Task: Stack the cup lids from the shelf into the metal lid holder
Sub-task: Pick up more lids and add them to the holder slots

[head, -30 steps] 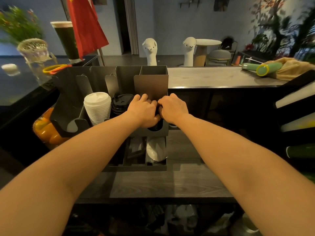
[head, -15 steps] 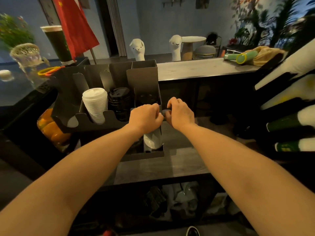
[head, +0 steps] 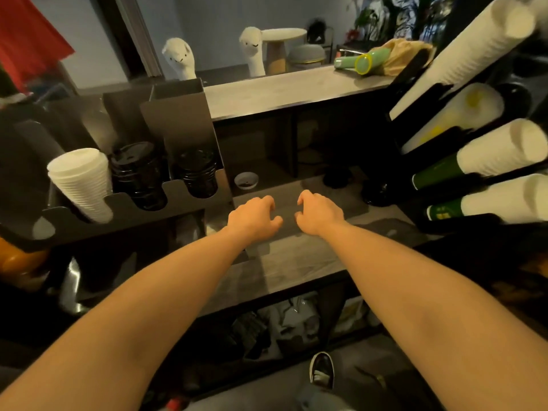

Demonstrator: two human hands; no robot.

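Note:
The dark metal lid holder (head: 184, 123) stands at the left on the lower counter. Its slots hold a stack of white lids (head: 81, 182) and two stacks of black lids, one in the middle slot (head: 138, 175) and one in the right slot (head: 198, 173). My left hand (head: 255, 218) and my right hand (head: 318, 215) hover side by side over the grey shelf (head: 296, 256), to the right of the holder. Both hands have loosely curled fingers and hold nothing.
A rack of stacked paper cups (head: 489, 155) lies slanted at the right. A small white dish (head: 246, 180) sits at the back of the shelf. Two white alpaca figures (head: 181, 59) and a green bottle (head: 360, 62) stand on the upper counter (head: 296, 87). A shoe (head: 321, 369) shows below.
Both hands have left the holder's right slot and drawn back to the right, over the shelf, with fingers loosened. The view has swung right, and the cup rack now fills the right side.

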